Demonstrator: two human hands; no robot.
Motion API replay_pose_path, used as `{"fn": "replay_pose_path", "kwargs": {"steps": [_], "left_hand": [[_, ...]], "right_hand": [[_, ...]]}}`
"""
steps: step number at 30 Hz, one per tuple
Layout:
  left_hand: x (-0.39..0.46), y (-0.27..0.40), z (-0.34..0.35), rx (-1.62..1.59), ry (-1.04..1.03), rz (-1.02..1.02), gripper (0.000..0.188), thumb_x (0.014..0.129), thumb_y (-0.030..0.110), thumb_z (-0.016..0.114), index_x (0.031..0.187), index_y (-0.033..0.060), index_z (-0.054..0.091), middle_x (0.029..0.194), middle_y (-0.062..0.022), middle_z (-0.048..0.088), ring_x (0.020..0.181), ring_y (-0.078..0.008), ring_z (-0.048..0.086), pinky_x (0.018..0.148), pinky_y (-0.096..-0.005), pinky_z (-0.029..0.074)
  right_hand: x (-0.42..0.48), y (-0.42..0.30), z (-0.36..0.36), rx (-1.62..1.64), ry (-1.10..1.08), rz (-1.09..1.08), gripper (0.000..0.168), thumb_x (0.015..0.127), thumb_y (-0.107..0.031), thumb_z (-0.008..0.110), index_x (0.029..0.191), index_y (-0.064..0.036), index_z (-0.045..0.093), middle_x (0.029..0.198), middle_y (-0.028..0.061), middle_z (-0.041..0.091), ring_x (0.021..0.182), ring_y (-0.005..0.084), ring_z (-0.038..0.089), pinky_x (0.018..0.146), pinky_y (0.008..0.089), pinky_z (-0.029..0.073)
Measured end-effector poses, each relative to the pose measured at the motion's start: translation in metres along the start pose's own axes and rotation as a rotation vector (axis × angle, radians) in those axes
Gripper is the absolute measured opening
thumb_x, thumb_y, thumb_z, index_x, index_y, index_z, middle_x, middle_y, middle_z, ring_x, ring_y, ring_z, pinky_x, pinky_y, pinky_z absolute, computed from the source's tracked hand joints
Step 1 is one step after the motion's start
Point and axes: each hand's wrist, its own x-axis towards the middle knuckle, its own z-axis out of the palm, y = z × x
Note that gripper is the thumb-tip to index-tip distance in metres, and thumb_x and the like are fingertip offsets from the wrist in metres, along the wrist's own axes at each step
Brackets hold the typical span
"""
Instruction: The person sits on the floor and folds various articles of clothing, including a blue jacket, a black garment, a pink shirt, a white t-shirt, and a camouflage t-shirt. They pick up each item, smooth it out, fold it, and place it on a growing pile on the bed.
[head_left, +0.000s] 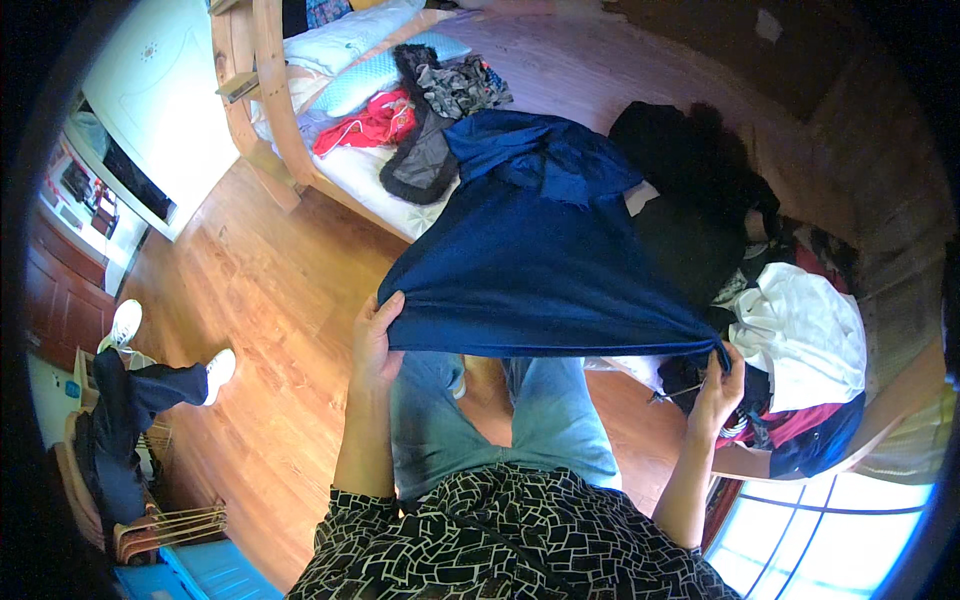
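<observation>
A dark blue garment (525, 262) is stretched out before me, its near edge pulled nearly straight between my hands. My left hand (380, 337) grips the near left corner, thumb on top. At the near right corner, where the cloth is gathered, my right hand (718, 382) pinches it. The garment's far part lies crumpled on the bed (420, 217). Past it on the left are a black fur-trimmed garment (424, 161) and a red garment (375, 124). Black clothing (690, 187) lies to its right.
A white garment (802, 337) tops a clothes heap near my right hand. A wooden bed post and ladder (281, 97) stand at the far left. On the left, another person (124, 420) in dark trousers is near hangers (180, 525) and a blue plastic container (217, 574).
</observation>
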Motion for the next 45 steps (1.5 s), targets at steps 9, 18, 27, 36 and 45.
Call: {"fn": "replay_pose_path", "kwargs": {"steps": [9, 18, 27, 36, 45], "left_hand": [[-0.004, -0.024, -0.018, 0.072, 0.261, 0.022, 0.038, 0.086, 0.009, 0.063, 0.120, 0.0004, 0.047, 0.101, -0.0106, 0.060, 0.087, -0.0171, 0.060, 0.075, -0.0296, 0.052], [-0.031, 0.003, -0.009, 0.026, 0.107, 0.147, 0.013, 0.090, 0.009, 0.057, 0.101, 0.0026, 0.062, 0.094, -0.0046, 0.061, 0.084, -0.0107, 0.057, 0.077, -0.0238, 0.047], [-0.077, 0.037, -0.023, 0.177, 0.127, 0.012, 0.013, 0.083, 0.011, 0.068, 0.091, 0.0021, 0.062, 0.082, -0.0044, 0.063, 0.070, -0.0099, 0.059, 0.065, -0.0218, 0.048], [-0.065, 0.040, -0.043, -0.058, 0.110, 0.031, 0.019, 0.086, 0.017, 0.061, 0.098, 0.0014, 0.061, 0.089, -0.0094, 0.064, 0.078, -0.0161, 0.062, 0.066, -0.0249, 0.050], [0.066, -0.011, -0.033, -0.264, 0.072, -0.148, 0.034, 0.087, 0.003, 0.057, 0.117, -0.0106, 0.050, 0.116, -0.0239, 0.055, 0.113, -0.0315, 0.052, 0.100, -0.0401, 0.045]], "right_hand": [[-0.022, -0.005, 0.002, -0.276, -0.081, -0.021, 0.034, 0.089, 0.001, 0.049, 0.121, -0.006, 0.061, 0.096, 0.0015, 0.062, 0.072, 0.0074, 0.050, 0.067, 0.0189, 0.040], [-0.010, -0.003, -0.020, 0.430, -0.038, 0.133, 0.021, 0.093, -0.001, 0.047, 0.111, 0.003, 0.055, 0.096, 0.0103, 0.062, 0.074, 0.0123, 0.058, 0.068, 0.0234, 0.048], [-0.012, 0.017, -0.104, 0.155, -0.425, 0.056, 0.019, 0.087, -0.009, 0.056, 0.099, 0.004, 0.058, 0.056, 0.0049, 0.051, 0.043, 0.0102, 0.045, 0.043, 0.0224, 0.036], [0.021, -0.008, -0.052, 0.224, -0.457, 0.201, 0.019, 0.088, -0.015, 0.057, 0.096, 0.002, 0.053, 0.049, 0.0005, 0.043, 0.033, 0.0075, 0.037, 0.030, 0.0202, 0.029], [0.086, 0.064, 0.079, 0.109, -0.305, 0.505, 0.016, 0.087, -0.005, 0.057, 0.101, 0.003, 0.058, 0.064, 0.0032, 0.054, 0.044, 0.0104, 0.051, 0.039, 0.0249, 0.039]]}}
